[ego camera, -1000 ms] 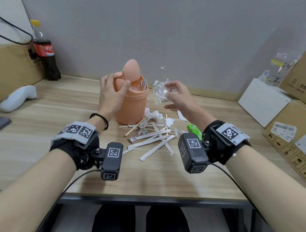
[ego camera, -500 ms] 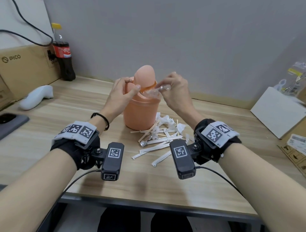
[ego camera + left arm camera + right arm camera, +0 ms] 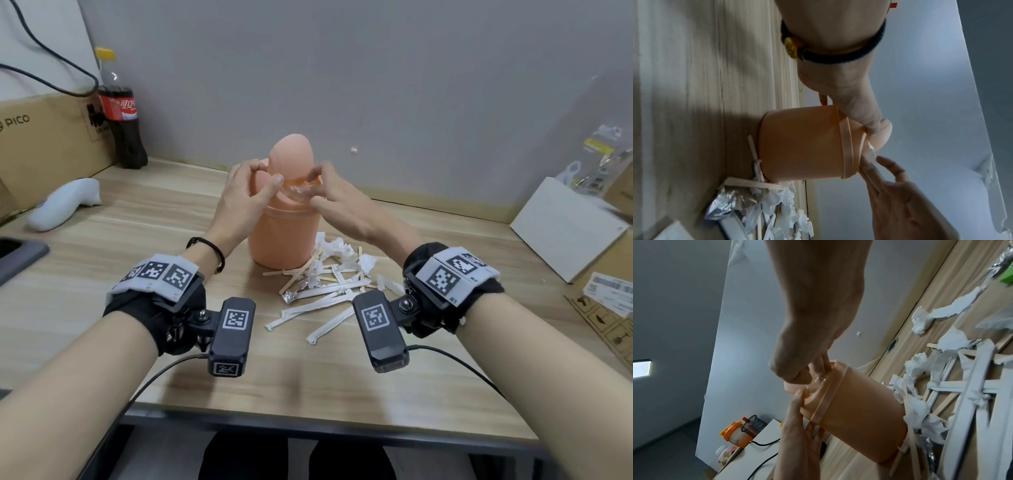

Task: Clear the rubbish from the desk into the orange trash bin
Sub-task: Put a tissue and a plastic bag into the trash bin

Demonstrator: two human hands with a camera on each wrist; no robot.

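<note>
Wooden desk (image 3: 102, 274), head view: left hand (image 3: 239, 202) grips the orange bin's (image 3: 284, 240) lid (image 3: 291, 154) open; right hand (image 3: 342, 212) pinches a clear wrapper (image 3: 301, 190) at its mouth. Left wrist: wrapper partly inside. Right wrist: remaining rubbish (image 3: 916, 412) lies beside the bin, nearest the right hand.

Black bracelet (image 3: 838, 55), possibly gold-beaded; tagged wrist-cameras (image 3: 233, 334)

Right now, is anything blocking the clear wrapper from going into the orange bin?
Nothing visible does. The left hand holds the swing lid tipped open, and the right hand holds the clear wrapper at the mouth of the orange bin.
</note>
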